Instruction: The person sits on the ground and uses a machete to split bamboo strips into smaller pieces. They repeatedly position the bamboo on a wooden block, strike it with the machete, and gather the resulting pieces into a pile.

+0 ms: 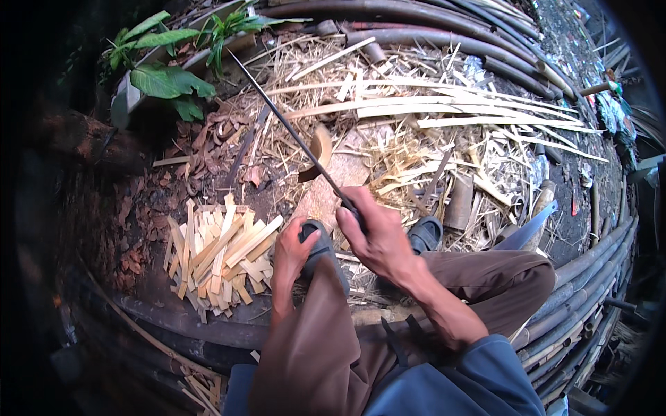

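The right hand (374, 239) clenches a long blade (291, 128) slanting up-left (left hand (291, 253) rests loosely on the knee), sticks (215, 256) lying left.

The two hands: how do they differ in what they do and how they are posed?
The right hand is closed around the handle of a long dark blade, raised over the wooden block. The left hand holds no tool; it rests low at the knee, beside the pile of short bamboo pieces. Both are bare.
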Demonstrator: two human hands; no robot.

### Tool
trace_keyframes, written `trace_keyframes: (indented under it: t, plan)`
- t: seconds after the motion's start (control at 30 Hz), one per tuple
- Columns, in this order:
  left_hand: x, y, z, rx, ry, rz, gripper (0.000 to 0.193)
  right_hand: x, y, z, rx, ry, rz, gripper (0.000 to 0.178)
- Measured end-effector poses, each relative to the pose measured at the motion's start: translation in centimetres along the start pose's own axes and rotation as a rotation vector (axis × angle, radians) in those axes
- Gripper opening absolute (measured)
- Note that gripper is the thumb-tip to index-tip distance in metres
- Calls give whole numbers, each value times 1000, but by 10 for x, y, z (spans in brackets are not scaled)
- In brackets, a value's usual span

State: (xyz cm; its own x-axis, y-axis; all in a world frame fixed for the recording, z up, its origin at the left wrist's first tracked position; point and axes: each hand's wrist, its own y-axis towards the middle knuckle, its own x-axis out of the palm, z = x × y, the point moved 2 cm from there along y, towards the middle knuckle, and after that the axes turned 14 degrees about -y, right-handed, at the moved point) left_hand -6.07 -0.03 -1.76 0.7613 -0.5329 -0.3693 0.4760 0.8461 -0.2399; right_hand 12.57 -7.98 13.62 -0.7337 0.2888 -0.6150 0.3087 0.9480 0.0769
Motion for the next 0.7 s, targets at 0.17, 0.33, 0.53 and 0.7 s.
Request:
trace_keyframes:
  t: [0.17, 0.33, 0.53, 0.7]
  plan:
    - [-4, -8, -7, -71, 87, 18, 43, 48, 3, 80, 238, -131, -182, 25]
    - [27, 37, 8, 407, 88, 184, 50, 46, 15, 75, 230, -101, -148, 28]
    - [69, 100, 42, 523, 135, 25, 20, 12, 26, 160, 220, -582, -63, 19]
    - [67, 106, 32, 353, -180, -21, 18, -6, 21, 167, 389, -268, -37, 21]
